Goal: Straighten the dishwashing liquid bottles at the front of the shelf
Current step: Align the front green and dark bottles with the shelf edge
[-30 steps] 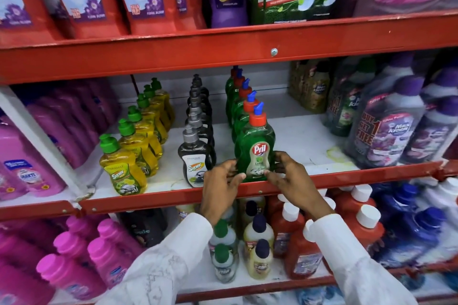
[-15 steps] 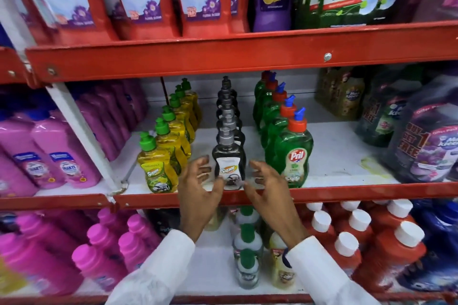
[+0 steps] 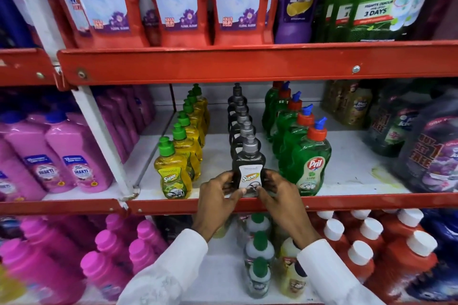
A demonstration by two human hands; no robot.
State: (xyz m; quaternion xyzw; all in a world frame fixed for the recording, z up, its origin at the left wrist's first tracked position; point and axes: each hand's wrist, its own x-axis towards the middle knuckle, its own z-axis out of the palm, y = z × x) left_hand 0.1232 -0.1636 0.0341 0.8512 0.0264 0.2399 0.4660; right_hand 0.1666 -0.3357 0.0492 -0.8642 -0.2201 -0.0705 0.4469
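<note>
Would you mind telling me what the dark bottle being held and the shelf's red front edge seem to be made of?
Dark bottle: probably tinted plastic, glossy and slightly see-through, with a grey matte-looking cap and a white printed label, likely paper or film. Red front edge: likely painted metal, smooth, with what look like small rivets or screws showing on its face.

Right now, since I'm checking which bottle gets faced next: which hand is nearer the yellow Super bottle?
Left. The left hand grips the black bottle on the side facing the yellow Super bottle; the right hand grips its far side.
</note>
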